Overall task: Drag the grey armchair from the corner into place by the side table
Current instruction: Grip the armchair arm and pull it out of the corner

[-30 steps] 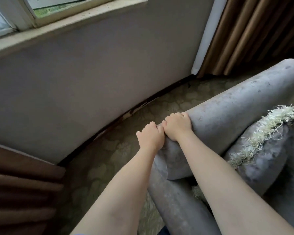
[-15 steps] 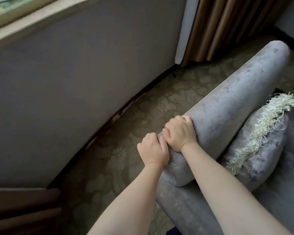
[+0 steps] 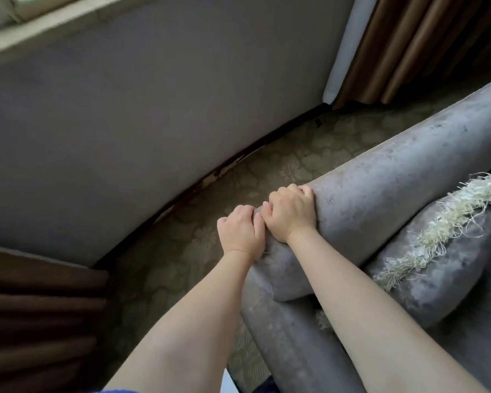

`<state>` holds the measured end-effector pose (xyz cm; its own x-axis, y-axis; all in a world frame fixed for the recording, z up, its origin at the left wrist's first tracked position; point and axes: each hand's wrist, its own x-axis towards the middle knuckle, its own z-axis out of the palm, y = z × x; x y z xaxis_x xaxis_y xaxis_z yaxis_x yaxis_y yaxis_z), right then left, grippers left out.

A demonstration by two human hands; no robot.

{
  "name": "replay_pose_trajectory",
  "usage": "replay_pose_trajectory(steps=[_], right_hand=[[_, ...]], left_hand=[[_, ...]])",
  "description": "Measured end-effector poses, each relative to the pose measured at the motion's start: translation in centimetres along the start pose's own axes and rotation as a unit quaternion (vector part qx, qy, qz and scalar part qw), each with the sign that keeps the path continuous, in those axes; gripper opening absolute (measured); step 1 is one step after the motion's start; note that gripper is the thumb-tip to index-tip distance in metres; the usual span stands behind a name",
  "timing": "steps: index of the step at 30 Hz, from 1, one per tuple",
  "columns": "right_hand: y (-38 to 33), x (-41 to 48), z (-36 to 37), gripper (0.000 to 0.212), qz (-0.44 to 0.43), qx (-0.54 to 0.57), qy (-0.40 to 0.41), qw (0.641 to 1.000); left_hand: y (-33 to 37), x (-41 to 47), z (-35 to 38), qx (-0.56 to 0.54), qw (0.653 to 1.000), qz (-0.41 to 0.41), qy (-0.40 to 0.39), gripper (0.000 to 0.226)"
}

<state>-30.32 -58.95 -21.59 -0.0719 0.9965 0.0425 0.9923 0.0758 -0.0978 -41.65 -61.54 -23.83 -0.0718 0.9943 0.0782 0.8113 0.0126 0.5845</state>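
The grey armchair (image 3: 386,177) fills the right side of the head view, its long padded arm running from lower centre to upper right. My left hand (image 3: 241,231) and my right hand (image 3: 291,215) sit side by side, both curled over the near end of that padded arm and gripping it. A grey cushion with a cream fringe (image 3: 437,251) lies on the seat to the right of my right forearm. No side table is in view.
A grey wall (image 3: 153,109) under a window sill runs close along the chair's left side, with a strip of patterned carpet (image 3: 267,171) between them. Brown curtains hang at the upper right (image 3: 425,43) and at the lower left (image 3: 40,321).
The view has shifted and the gap of carpet between chair arm and wall looks a little different. Both hands keep the same grip on the arm.
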Motion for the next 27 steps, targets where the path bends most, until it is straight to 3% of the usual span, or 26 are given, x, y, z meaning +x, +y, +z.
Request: replay_pose_trajectory(steps=[3, 7, 11, 18, 27], right_hand=[[-0.1, -0.3, -1.1, 0.043, -0.017, -0.009, -0.039, 0.999], [0.9, -0.5, -3.2, 0.052, -0.06, -0.042, -0.142, 0.987], [1.9, -2.1, -4.8, 0.053, -0.067, -0.062, -0.175, 0.98], [-0.8, -7.2, -4.1, 0.05, -0.103, -0.069, -0.161, 0.979], [-3.4, -9.9, -3.2, 0.046, -0.083, -0.068, -0.12, 0.987]], left_hand=[[0.5, -0.4, -0.7, 0.003, 0.999, -0.037, -0.023, 0.035], [2.5, -1.0, -2.0, -0.003, 0.984, -0.125, -0.125, 0.031], [5.1, -2.9, -2.7, -0.017, 0.977, -0.15, -0.15, 0.029], [2.9, -9.1, -4.4, 0.007, 0.982, -0.132, -0.138, 0.028], [0.5, -11.7, -5.2, 0.045, 0.985, -0.083, -0.143, 0.033]])
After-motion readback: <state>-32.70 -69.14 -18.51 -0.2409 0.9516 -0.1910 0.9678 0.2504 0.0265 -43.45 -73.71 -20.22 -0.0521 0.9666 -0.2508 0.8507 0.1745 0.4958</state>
